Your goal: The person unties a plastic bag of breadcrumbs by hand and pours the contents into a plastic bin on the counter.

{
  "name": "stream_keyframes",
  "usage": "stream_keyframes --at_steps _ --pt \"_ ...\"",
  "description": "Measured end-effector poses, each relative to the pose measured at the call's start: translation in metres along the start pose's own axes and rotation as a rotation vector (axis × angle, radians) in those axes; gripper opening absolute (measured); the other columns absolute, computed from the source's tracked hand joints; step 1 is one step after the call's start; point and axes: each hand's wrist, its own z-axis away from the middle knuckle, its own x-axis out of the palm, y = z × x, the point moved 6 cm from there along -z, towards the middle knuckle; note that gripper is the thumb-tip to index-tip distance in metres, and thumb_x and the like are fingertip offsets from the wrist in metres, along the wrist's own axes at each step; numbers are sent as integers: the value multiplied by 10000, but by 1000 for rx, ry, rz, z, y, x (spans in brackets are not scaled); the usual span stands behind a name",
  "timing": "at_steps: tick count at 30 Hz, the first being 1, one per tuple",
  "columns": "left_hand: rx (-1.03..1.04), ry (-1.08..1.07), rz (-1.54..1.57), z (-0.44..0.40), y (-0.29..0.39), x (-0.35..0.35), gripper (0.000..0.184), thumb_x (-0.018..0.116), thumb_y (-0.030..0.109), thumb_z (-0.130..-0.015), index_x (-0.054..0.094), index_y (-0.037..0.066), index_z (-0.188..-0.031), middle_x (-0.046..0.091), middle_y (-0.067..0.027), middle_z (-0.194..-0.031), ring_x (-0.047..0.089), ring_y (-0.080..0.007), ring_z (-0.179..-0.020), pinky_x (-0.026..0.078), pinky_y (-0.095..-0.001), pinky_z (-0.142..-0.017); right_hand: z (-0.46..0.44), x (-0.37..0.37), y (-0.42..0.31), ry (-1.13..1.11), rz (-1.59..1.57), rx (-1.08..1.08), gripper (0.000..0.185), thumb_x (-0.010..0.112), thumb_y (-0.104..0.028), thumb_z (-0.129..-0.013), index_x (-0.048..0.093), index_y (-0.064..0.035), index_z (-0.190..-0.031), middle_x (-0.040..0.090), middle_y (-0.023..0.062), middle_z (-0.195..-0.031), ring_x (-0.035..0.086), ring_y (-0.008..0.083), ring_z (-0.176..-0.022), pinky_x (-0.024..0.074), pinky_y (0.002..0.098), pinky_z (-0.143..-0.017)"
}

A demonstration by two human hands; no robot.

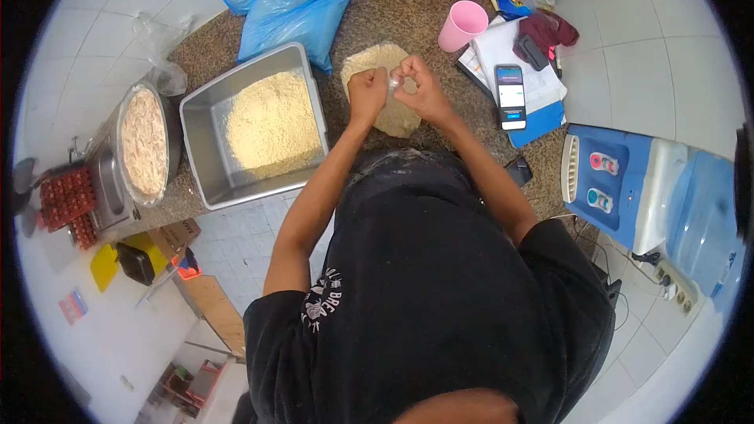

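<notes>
A clear plastic bag (398, 121) filled with pale yellow crumbs lies on the speckled countertop in front of me. Its gathered neck is between my hands, above the filled part. My left hand (367, 97) is closed in a fist around one side of the neck. Close beside it, my right hand (425, 94) pinches the twisted plastic with thumb and fingers curled. To the left stands a grey rectangular tub (196, 149), with a heap of pale yellow crumbs (271, 122) inside.
Blue plastic bags (294, 16) lie behind the tub. A large bowl (174, 137) of pale mixture stands at far left. On the right are a pink cup (463, 26), a phone (510, 98) on papers, and a water dispenser (609, 177).
</notes>
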Motion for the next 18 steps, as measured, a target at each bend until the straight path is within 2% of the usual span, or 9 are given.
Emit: stream_keyframes --at_steps 1,2,4,5,6,8,12,15,18 --pt "-197 -87 83 -1 -5 2 314 591 201 -829 563 -22 -610 528 -147 -528 528 -161 -489 417 -361 -493 -2 -1 -2 -22 50 -24 293 662 12 -783 418 -69 -923 564 40 -884 531 125 -831 454 293 -782" --pt "-190 -92 76 -10 -3 -7 314 591 201 -829 563 -22 -610 528 -147 -528 528 -161 -489 417 -361 -493 -3 -5 -4 -13 49 -30 293 662 12 -783 418 -69 -923 564 40 -884 531 125 -831 454 293 -782" --pt "47 -479 -531 -24 1 -10 252 594 250 -860 683 15 -868 678 -159 -758 653 -257 -694 489 -387 -648 1 -4 -1 -171 26 61 315 634 63 -761 393 -83 -900 555 32 -932 513 113 -892 432 284 -872" --pt "93 -478 -680 -21 17 -15 190 640 216 -829 700 66 -931 695 -168 -832 672 -327 -797 497 -393 -707 -2 -7 -6 -174 21 61 315 634 63 -761 393 -83 -900 555 32 -932 513 113 -892 432 284 -872" --pt "86 -473 -683 -24 15 -17 190 640 216 -829 700 66 -931 695 -168 -832 672 -327 -797 497 -393 -707 -6 -5 -13 -268 101 69 293 638 41 -769 400 -80 -889 558 31 -910 519 115 -883 438 287 -860" --pt "633 -651 -433 -18 47 -7 187 681 149 -787 701 85 -962 688 -179 -824 669 -356 -783 503 -397 -694 -13 -3 -20 -368 178 72 273 642 20 -776 408 -78 -878 560 29 -888 525 117 -874 444 290 -847" --pt "605 -684 -583 -19 50 -6 183 701 97 -757 696 72 -938 686 -172 -827 662 -359 -751 510 -390 -681 -20 -7 -23 -396 209 71 234 652 -34 -792 444 -70 -894 591 35 -887 569 138 -877 468 315 -826" --pt "612 -587 -518 -17 44 -4 148 693 98 -771 686 35 -904 692 -150 -762 674 -301 -661 513 -354 -630 -22 -11 -27 -368 265 17 239 671 -52 -796 463 -64 -914 608 49 -909 595 165 -885 476 327 -821" --pt "400 -441 -324 -18 31 -7 91 666 51 -792 661 -22 -846 661 -145 -659 685 -211 -613 511 -320 -561 -17 -11 -30 -316 310 -5 247 696 -71 -807 480 -57 -926 613 66 -911 608 195 -877 479 331 -814"
